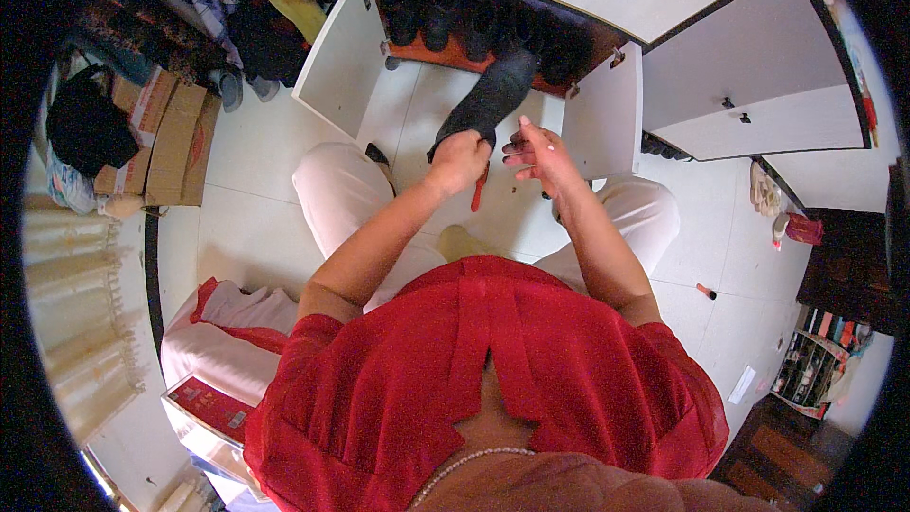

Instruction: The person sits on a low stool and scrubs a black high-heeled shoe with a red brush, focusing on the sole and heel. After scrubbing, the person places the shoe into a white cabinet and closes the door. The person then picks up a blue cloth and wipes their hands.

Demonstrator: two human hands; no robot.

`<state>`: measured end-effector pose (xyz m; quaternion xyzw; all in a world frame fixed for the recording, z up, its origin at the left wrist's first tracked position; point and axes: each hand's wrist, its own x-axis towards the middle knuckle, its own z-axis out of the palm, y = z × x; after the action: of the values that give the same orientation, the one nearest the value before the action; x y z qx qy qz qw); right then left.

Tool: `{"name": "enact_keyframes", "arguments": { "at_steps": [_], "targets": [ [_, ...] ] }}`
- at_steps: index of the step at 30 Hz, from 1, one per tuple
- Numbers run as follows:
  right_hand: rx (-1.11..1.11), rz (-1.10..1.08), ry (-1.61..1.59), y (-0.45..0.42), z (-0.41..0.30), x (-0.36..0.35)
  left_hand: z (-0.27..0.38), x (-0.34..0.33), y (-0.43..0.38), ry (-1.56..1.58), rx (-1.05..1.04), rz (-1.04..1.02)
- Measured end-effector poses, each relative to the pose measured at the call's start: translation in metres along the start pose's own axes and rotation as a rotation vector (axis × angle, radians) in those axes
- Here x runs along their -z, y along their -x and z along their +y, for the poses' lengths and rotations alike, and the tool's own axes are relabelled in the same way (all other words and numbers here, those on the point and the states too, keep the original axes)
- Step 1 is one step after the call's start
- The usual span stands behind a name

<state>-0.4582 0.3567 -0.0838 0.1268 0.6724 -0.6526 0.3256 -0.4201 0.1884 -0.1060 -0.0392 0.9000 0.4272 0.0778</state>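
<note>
A long dark shoe or boot slants from the open cabinet towards me. My left hand is closed around its near end. Under that hand a narrow red strip or handle shows; I cannot tell whether it is held, attached or lying on the floor. My right hand hovers just right of the shoe, palm turned inward and fingers apart, with nothing in it. Dark smudges mark its fingers. Beyond the shoe, several dark shoes stand in a row inside the low cabinet, their shapes hard to make out.
Open cabinet doors stand at left and right of my hands. Cardboard boxes and hanging clothes are at far left. A small orange-and-black object lies on the tiled floor. Pale gloves or footwear rest at right.
</note>
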Motion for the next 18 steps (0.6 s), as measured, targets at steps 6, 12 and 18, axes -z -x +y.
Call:
{"name": "enact_keyframes", "arguments": {
  "at_steps": [6, 12, 18],
  "targets": [
    [-0.06, 0.063, -0.055, -0.01, 0.006, -0.01, 0.015, -0.012, 0.01, -0.217, -0.105, -0.224],
    [-0.047, 0.023, -0.425, -0.031, 0.009, -0.002, 0.009, -0.021, 0.004, -0.383, -0.289, -0.272],
    [0.027, -0.046, -0.736, -0.066, 0.008, 0.022, 0.021, -0.007, 0.002, -0.417, -0.589, -0.181]
  ]
}}
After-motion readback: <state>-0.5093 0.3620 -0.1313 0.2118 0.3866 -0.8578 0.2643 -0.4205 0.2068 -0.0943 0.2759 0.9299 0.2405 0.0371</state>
